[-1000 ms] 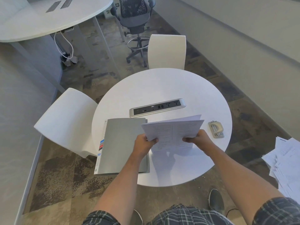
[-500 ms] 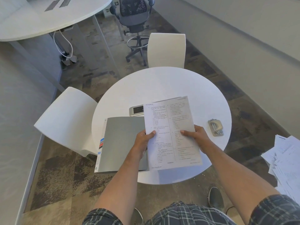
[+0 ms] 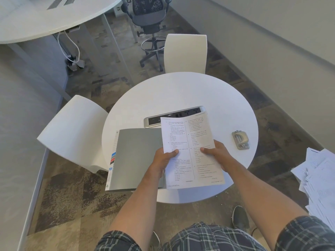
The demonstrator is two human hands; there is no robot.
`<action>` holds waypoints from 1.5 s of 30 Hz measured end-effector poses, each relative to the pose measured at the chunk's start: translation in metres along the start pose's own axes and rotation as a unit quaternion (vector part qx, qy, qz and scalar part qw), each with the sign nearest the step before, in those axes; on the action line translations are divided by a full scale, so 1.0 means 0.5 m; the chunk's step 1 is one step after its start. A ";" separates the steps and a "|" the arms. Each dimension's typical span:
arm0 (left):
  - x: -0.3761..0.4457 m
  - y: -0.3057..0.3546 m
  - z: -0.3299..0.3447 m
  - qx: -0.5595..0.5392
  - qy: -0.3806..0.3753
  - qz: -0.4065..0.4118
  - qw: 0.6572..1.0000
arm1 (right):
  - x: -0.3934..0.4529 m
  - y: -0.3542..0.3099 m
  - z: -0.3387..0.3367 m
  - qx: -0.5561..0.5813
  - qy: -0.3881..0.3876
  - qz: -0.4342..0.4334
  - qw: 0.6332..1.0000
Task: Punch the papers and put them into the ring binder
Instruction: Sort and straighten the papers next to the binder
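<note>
— Papers point(image 3: 192, 151) with small black print in two columns, that is what both hands hold. Can you read the words?

— No, the print is too small and blurry. I only see numbered lines, and a tiny line at the bottom that I cannot make out.

— How do the hands hold them?

— The left hand point(image 3: 164, 160) is closed on the left edge, thumb on top. The right hand point(image 3: 216, 154) is closed on the right edge, thumb on top too. The papers are up in the air over the round white worktop point(image 3: 181, 91), with the printed side facing up.

— Where is the ring binder point(image 3: 137, 158)?

— It lies flat and shut on the left part of the worktop, just beside the papers. It is grey. Its spine has a blue patch, a red patch and a small blue label, but I cannot read any writing there.

— And the hole punch point(image 3: 240, 140)?

— It sits on the right part of the worktop, apart from the hands. Nobody is touching it.

— Anything else?

— A long silver socket strip point(image 3: 154, 121) is in the middle of the worktop, partly behind the papers. A pile of loose sheets point(image 3: 319, 182) lies at the far right.
</note>
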State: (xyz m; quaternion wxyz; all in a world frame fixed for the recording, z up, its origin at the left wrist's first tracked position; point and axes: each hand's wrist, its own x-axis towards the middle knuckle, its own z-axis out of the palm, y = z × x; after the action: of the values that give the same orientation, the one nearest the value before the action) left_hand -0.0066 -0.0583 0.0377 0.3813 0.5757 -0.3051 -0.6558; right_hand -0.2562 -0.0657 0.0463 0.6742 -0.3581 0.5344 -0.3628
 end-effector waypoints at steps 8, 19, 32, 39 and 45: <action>0.007 -0.031 -0.034 0.070 0.103 -0.012 0.992 | 0.006 0.016 -0.017 -0.023 0.035 0.007 0.999; 0.012 -0.067 -0.044 0.092 0.149 -0.028 0.984 | 0.026 0.049 -0.028 -0.066 0.094 0.023 0.993; 0.005 -0.086 -0.044 0.067 0.104 -0.069 0.990 | 0.027 0.076 -0.043 -0.080 0.102 0.074 0.989; 0.014 -0.094 -0.023 0.080 0.113 -0.057 0.989 | 0.033 0.096 -0.047 -0.085 0.124 0.093 0.984; 0.028 -0.053 0.012 0.110 0.141 0.005 0.984 | 0.045 0.087 -0.013 -0.318 0.197 -0.004 0.927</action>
State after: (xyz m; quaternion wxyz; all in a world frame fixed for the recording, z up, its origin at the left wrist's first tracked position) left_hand -0.0171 -0.0564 0.0091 0.3580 0.6991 -0.3216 -0.5289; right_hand -0.2540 -0.0650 -0.0031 0.4044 -0.4773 0.7424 -0.2398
